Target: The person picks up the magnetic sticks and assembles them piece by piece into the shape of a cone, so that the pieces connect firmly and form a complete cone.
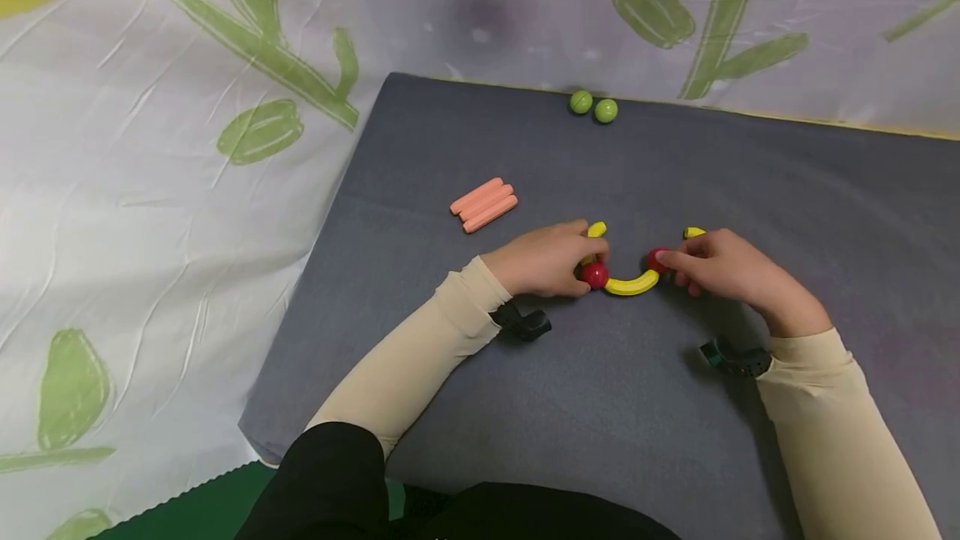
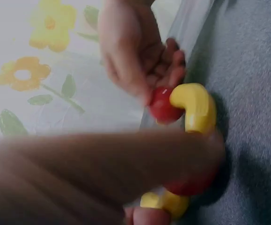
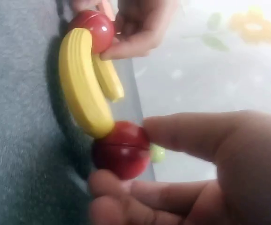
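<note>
Between my hands in the head view lies a curved yellow toy banana-like piece (image 1: 632,285) with a shiny red ball at each end. The left hand (image 1: 551,261) holds the left red ball (image 1: 595,275) between thumb and fingers; another yellow piece (image 1: 597,229) sticks out beyond those fingers. My right hand (image 1: 731,273) pinches the right red ball (image 1: 657,260), which shows a seam line in the right wrist view, with the thumb (image 3: 186,133) on one side. Past the right fingers shows the end of a yellow piece (image 1: 693,232), mostly hidden.
Several pink sticks (image 1: 484,204) lie side by side left of the hands. Two green balls (image 1: 593,106) sit at the back edge of the grey cloth-covered table (image 1: 585,407). A leaf-patterned white curtain (image 1: 150,215) hangs behind and to the left.
</note>
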The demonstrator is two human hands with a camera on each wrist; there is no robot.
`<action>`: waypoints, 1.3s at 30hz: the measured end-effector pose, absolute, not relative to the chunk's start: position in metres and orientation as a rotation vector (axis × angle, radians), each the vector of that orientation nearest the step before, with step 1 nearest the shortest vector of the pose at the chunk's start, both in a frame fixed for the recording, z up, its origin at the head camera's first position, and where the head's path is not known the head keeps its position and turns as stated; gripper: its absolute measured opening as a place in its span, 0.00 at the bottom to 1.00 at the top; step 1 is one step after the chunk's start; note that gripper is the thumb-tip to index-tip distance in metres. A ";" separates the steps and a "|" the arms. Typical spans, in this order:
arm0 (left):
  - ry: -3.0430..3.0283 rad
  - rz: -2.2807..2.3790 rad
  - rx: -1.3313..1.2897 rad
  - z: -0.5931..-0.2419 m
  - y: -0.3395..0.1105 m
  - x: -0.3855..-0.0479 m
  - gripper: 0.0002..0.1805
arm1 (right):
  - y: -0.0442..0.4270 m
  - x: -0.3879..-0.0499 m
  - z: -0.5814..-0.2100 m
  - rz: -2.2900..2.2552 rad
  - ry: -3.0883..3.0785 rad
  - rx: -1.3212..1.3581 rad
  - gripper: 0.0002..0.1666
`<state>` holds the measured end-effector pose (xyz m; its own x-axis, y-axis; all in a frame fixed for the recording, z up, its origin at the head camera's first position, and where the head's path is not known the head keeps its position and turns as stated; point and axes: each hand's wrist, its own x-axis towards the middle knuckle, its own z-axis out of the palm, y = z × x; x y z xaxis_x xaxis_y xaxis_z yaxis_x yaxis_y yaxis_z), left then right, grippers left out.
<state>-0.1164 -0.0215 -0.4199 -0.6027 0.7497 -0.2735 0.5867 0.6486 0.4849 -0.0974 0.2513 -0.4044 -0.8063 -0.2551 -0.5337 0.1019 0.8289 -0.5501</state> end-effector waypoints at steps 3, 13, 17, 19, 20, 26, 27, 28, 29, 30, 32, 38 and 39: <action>2.439 0.589 0.983 -0.427 -0.023 -0.118 0.16 | 0.250 -0.093 -0.404 -0.717 2.402 -0.155 0.30; 2.551 1.089 0.547 -0.456 -0.014 -0.125 0.19 | 0.259 -0.090 -0.395 -0.659 2.543 -0.228 0.30; 2.540 1.146 0.554 -0.461 -0.016 -0.127 0.15 | 0.277 -0.092 -0.394 -0.714 2.765 -0.151 0.25; 2.535 1.136 0.552 -0.461 -0.016 -0.128 0.15 | 0.285 -0.093 -0.397 -0.719 2.816 -0.118 0.24; 2.536 1.127 0.554 -0.462 -0.016 -0.129 0.15 | 0.288 -0.094 -0.399 -0.707 2.819 -0.111 0.25; 2.562 1.081 0.582 -0.464 -0.016 -0.131 0.14 | 0.292 -0.102 -0.413 -0.688 2.759 -0.159 0.24; 2.568 1.074 0.592 -0.464 -0.016 -0.131 0.14 | 0.291 -0.102 -0.414 -0.704 2.752 -0.160 0.23; 2.576 1.064 0.604 -0.464 -0.016 -0.131 0.14 | 0.290 -0.103 -0.415 -0.720 2.746 -0.159 0.22; 2.583 1.052 0.617 -0.464 -0.016 -0.130 0.15 | 0.288 -0.103 -0.416 -0.735 2.740 -0.150 0.23; 2.590 1.042 0.628 -0.465 -0.016 -0.130 0.15 | 0.287 -0.102 -0.417 -0.749 2.732 -0.143 0.24; 2.602 1.023 0.651 -0.465 -0.015 -0.130 0.16 | 0.283 -0.102 -0.417 -0.767 2.726 -0.127 0.25; 2.621 1.000 0.679 -0.466 -0.015 -0.128 0.16 | 0.263 -0.098 -0.420 -0.834 2.769 -0.104 0.23; 2.622 0.999 0.682 -0.466 -0.016 -0.128 0.16 | 0.259 -0.097 -0.421 -0.848 2.781 -0.104 0.23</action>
